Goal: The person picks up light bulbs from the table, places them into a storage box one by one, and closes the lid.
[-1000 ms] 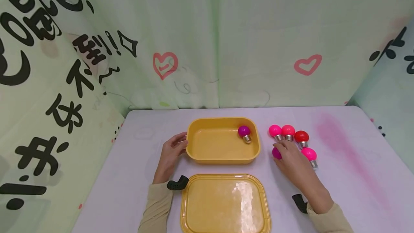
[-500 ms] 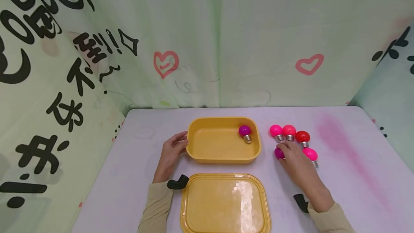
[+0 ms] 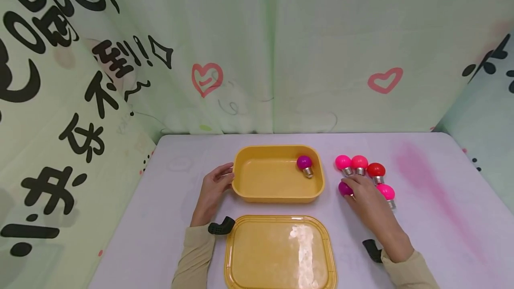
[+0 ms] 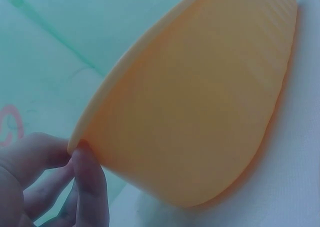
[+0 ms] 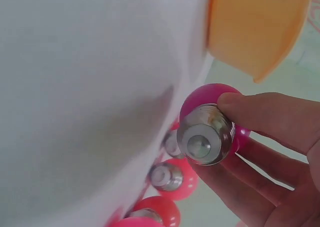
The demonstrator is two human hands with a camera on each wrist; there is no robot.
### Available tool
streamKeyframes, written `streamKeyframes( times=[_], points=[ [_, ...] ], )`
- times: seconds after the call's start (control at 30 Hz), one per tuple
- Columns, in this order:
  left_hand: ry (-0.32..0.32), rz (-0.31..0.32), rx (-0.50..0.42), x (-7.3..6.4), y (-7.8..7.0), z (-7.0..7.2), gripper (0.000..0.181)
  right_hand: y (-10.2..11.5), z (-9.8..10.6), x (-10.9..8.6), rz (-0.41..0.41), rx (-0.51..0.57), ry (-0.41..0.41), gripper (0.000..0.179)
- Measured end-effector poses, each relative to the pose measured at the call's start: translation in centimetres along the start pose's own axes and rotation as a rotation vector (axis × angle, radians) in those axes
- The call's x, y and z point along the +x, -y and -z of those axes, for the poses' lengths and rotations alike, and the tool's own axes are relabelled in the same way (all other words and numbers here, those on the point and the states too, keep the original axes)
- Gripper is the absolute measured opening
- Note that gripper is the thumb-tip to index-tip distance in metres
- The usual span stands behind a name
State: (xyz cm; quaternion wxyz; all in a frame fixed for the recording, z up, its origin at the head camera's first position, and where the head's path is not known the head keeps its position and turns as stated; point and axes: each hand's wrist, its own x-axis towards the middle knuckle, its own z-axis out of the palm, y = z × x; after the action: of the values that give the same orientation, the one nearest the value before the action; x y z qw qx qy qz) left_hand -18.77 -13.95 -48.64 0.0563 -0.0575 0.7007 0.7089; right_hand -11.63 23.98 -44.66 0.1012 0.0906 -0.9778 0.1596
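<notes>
My left hand (image 3: 214, 188) is at the left end of a deep yellow plastic box (image 3: 261, 179), thumb and finger pinching its rim in the left wrist view. A purple light bulb (image 3: 304, 162) with a silver screw base lies inside the box, toward its right end. To the right of the box, my right hand (image 3: 367, 202) pinches another purple light bulb (image 5: 207, 94) between thumb and fingers. Its metal base (image 5: 202, 137) faces the right wrist camera. Right around this hand lie pink bulbs (image 3: 343, 162) and a red bulb (image 3: 376, 169).
A flat, glossy yellow lid (image 3: 273, 253) lies on the white table (image 3: 433, 217), just in front of the box. One pink bulb (image 3: 385, 191) lies to the right of my right hand. A pale green curtain (image 3: 241, 48) with hearts and black lettering stands behind the table.
My right hand has barely moved, and slightly more of the held purple bulb shows at its fingertips. The left hand, box, lid and other bulbs keep their places.
</notes>
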Motion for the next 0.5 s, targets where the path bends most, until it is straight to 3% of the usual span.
streamKeyframes(
  times=[0.5],
  points=[
    [-0.004,0.001,-0.01,-0.1,-0.1,0.0,0.035,2.6,1.6,1.4,0.02,0.02,0.015,0.05]
  ],
)
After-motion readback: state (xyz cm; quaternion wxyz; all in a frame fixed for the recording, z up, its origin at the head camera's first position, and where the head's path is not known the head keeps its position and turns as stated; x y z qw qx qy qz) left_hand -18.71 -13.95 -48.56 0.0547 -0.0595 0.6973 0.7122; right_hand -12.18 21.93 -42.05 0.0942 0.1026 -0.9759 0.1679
